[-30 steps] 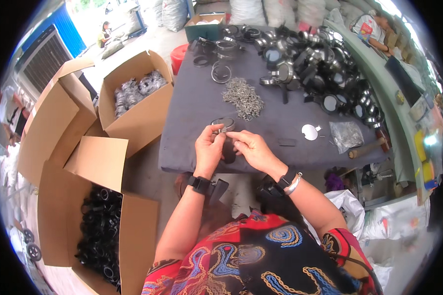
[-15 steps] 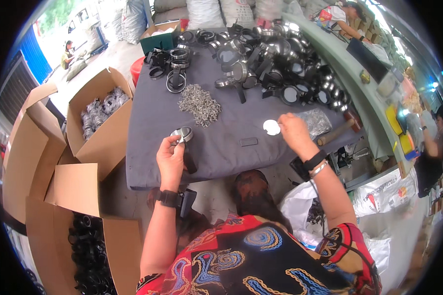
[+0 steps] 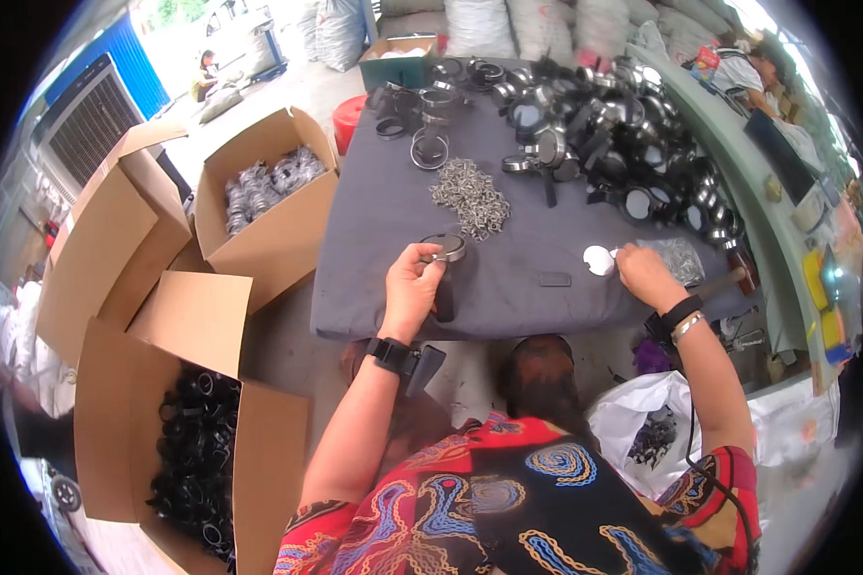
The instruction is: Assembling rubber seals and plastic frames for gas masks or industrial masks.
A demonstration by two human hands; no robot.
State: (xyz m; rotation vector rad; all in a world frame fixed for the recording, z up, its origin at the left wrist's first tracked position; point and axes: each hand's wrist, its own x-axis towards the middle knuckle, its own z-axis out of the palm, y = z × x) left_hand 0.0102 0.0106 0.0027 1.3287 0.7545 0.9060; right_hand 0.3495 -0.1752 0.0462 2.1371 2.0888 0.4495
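My left hand [image 3: 414, 292] is closed on a round, silver-rimmed piece [image 3: 448, 247] with a black handle, which points down toward me just above the cloth-covered table [image 3: 374, 268]. My right hand [image 3: 648, 275] pinches the edge of a white round disc [image 3: 599, 260] with small notches. Between the hands a small black rectangular plate [image 3: 554, 279] lies flat on the cloth. Beyond my left hand is a heap of small silver metal links [image 3: 470, 198]. A clear plastic bag [image 3: 683, 257] of small parts lies beside my right hand.
Many black-handled round pieces [image 3: 633, 144] crowd the table's far right. A hammer [image 3: 741, 270] lies at the right edge. Cardboard boxes [image 3: 288, 225] of parts stand left. A white sack [image 3: 604, 422] sits below, near my right forearm. Other people are farther off.
The whole view has swung left, so the table and hands appear farther right. Both hands keep their holds, and against the table they have hardly moved.
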